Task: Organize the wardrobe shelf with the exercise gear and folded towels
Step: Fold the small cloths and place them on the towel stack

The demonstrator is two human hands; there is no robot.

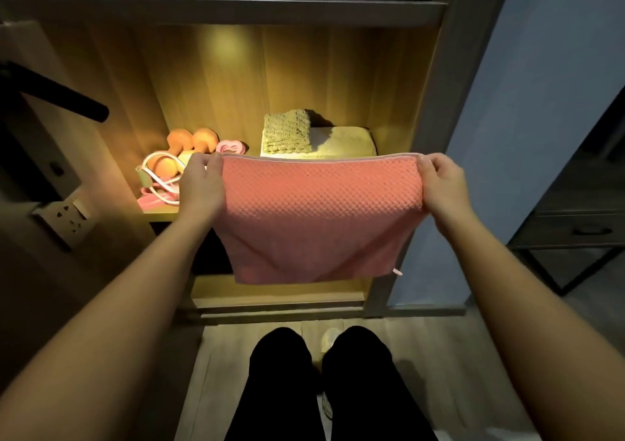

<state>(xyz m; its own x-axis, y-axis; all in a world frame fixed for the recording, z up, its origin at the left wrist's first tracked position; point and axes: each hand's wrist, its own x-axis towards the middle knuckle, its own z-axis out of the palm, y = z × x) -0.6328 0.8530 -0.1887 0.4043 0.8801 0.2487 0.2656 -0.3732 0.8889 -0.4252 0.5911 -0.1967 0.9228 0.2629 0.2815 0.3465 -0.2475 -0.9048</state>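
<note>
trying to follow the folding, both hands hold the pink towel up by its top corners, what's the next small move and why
Probably bring the left hand and right hand together to fold the pink towel in half. It hangs open from its top corners, while the towels on the shelf lie folded in a stack, so it likely needs folding before joining them.

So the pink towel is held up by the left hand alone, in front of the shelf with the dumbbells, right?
No. The head view shows both hands holding it: the left hand pinches one top corner of the pink towel, the right hand the other. It does hang in front of the shelf with the dumbbells.
</note>
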